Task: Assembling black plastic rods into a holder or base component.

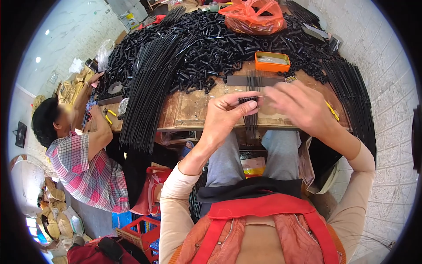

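Note:
My left hand (222,115) is closed in a pinch above the table's front edge. Between its thumb and fingers sits a short row of small black pieces (247,100). Thin black rods (251,125) run beneath that hand, past the table edge. My right hand (301,105) is raised just right of the row, its fingers smeared by motion. A fine pale line, like a needle or wire (262,96), shows between the two hands; which hand has it is unclear.
An orange box (260,66) with thin pale sticks stands behind a dark grey bar (235,80). Black tubular parts (206,48) heap across the table (189,112). Long black rod bundles (147,88) overhang its edge. A red plastic bag (257,22) lies behind. A co-worker (83,154) sits left.

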A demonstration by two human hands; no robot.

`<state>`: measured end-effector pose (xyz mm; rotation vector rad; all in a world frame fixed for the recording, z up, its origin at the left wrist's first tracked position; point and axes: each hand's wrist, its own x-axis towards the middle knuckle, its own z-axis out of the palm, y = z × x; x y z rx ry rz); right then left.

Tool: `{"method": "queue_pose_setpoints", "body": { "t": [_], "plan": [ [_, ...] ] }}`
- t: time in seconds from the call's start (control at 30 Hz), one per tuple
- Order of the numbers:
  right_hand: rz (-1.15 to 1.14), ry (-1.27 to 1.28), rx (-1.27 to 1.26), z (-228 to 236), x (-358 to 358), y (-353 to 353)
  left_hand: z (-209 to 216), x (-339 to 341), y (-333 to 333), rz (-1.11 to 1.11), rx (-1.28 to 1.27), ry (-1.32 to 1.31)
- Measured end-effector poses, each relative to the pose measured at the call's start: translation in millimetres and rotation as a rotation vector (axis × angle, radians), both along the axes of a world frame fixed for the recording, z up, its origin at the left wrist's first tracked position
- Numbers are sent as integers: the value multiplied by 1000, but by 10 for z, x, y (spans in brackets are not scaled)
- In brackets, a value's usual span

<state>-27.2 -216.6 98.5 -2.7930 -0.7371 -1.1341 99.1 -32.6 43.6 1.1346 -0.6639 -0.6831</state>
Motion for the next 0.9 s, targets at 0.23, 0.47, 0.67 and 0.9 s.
{"method": "queue_pose_setpoints", "body": {
  "t": [0.23, 0.47, 0.67, 0.9],
  "plan": [
    [2, 80, 66, -37, -37, -54, 4, 19, -6, -62, -13, -5],
    [152, 61, 234, -152, 175, -155, -282, 154, 64, -192, 463, -521],
    [-197, 624, 790, -663, 299, -737, -1137, 291, -197, -7, 355, -1346],
    [-276, 688, 841, -911, 700, -1198, -1228, 325, -357, -20, 362, -1420]
  ]
}}
